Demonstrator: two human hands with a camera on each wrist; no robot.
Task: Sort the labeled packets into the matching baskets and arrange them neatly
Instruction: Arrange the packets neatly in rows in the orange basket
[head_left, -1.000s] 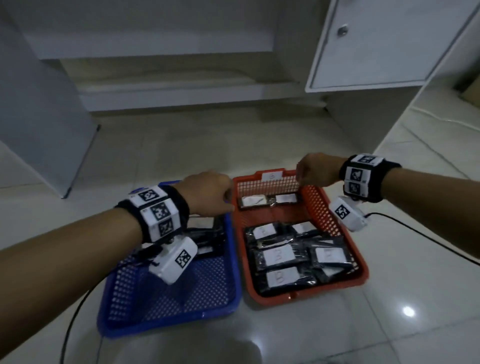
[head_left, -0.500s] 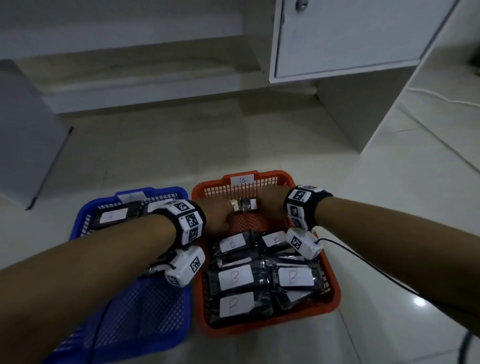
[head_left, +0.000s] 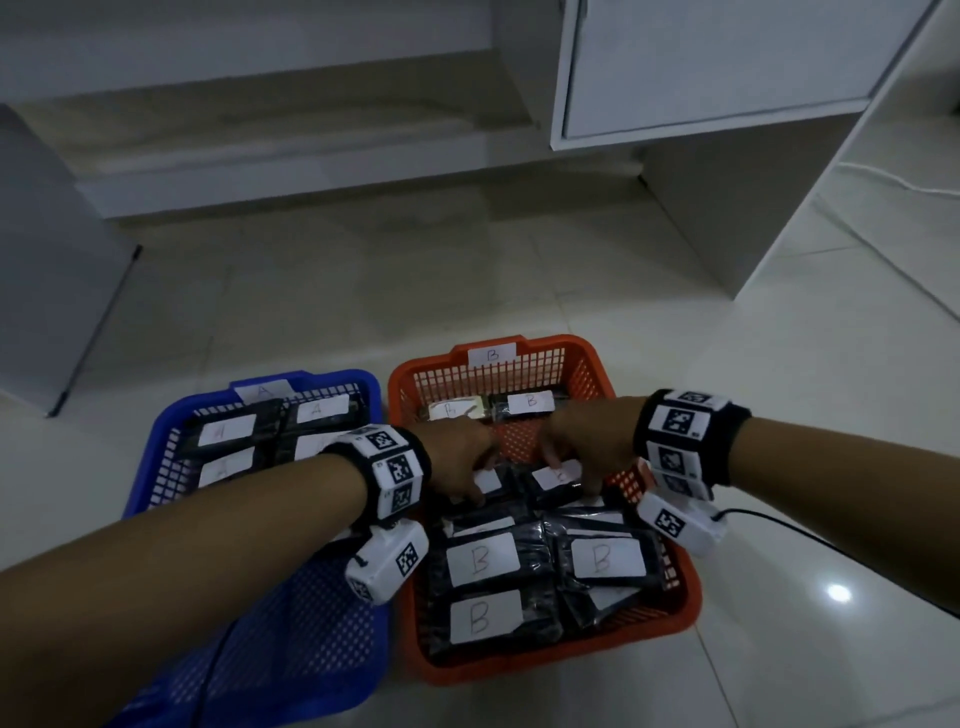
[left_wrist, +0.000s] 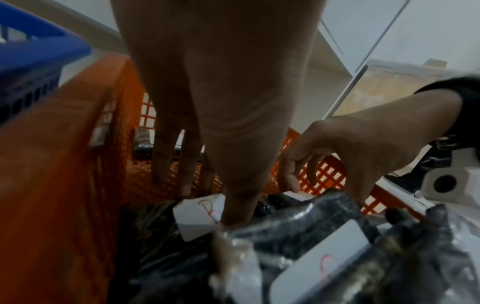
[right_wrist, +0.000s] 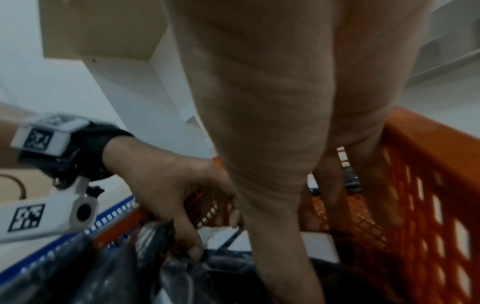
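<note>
head view, two baskets (head_left: 670, 618), two hands (head_left: 457, 457)

two baskets sit side by side: basket a (head_left: 171, 415) left, basket b (head_left: 597, 364) right, packets (head_left: 483, 558) inside both.

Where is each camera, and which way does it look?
Head: on the head, looking down at the blue basket, orange basket, both forearms.
Left wrist: along the left hand into the orange basket.
Right wrist: along the right hand into it.
Shared: each wrist view shows the other hand and B packets.
</note>
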